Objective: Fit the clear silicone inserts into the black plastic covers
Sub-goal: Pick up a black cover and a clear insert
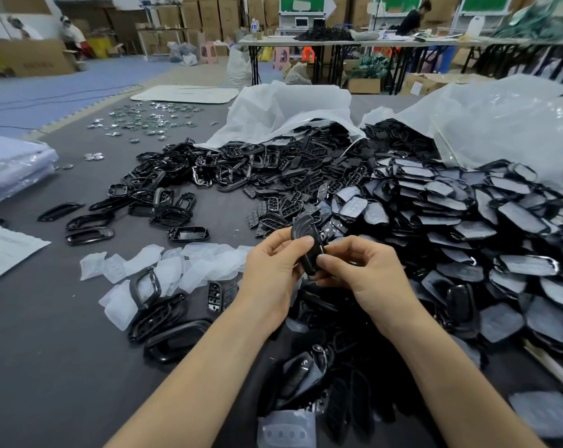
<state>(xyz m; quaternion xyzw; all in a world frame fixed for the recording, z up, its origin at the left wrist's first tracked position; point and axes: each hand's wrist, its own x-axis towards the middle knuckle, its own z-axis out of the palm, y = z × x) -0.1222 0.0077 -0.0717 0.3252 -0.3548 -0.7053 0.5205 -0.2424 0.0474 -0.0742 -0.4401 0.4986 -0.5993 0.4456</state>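
Both hands hold one black plastic cover (304,242) above the table, near the middle of the view. My left hand (273,270) grips its left side with the thumb on top. My right hand (367,273) pinches its lower right edge with thumb and fingers. Whether a clear insert sits inside this cover is hidden by my fingers. Loose clear silicone inserts (176,266) lie in a heap to the left of my hands. A big pile of black covers with inserts in them (467,221) spreads to the right.
Empty black frames and covers (183,189) are scattered behind and to the left, spilling from white plastic bags (289,114). More black parts (322,367) lie between my forearms. A paper sheet (5,250) lies at the left edge. Small metal pieces (144,121) sit farther back.
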